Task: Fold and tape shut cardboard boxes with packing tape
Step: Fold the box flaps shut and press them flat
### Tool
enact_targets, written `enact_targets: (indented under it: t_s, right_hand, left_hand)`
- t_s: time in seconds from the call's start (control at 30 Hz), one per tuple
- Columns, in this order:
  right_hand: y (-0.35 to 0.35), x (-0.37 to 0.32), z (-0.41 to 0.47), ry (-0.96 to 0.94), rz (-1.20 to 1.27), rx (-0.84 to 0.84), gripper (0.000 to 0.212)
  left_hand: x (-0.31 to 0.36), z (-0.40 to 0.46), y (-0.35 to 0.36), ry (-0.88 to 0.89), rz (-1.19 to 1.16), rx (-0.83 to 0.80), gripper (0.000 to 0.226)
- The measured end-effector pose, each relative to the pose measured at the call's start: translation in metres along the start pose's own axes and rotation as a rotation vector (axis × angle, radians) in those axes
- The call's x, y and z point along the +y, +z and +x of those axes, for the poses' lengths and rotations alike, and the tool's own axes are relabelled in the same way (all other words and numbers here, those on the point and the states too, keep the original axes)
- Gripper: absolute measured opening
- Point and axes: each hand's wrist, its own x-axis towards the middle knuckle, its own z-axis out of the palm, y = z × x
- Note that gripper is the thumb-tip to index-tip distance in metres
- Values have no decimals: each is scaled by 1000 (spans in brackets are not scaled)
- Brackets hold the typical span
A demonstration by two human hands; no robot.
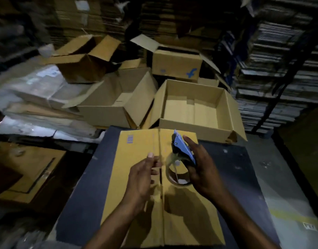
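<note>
The right hand (199, 166) grips the tape gun (181, 151) just right of the box (136, 194) seam, which runs lengthwise beneath; the left hand (143, 175) pinches near the tape end.

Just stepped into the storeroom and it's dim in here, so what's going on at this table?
A person is closing a cardboard box on a dark table. The right hand grips a blue tape dispenser with a clear roll over the centre seam, and the left hand reaches toward the tape beside it. The flaps are folded shut; whether tape is already down cannot be told. Open boxes are piled behind.
</note>
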Motion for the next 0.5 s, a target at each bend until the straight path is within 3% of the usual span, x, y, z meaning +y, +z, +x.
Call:
enact_targets:
  t_s: [0.1,0.23,0.5]
  right_hand:
    - [20,-21,6,-72,-66,-53,98]
    - [43,-45,15,-144,-230,-118,105]
    - [79,-68,29,-295,-478,-183,94]
  left_hand:
    - [23,-9,-24,-24,-109,-27,54]
    - [30,-15,-55,-28,-272,61,65]
    - [36,-5,-103,-422,-556,34,31]
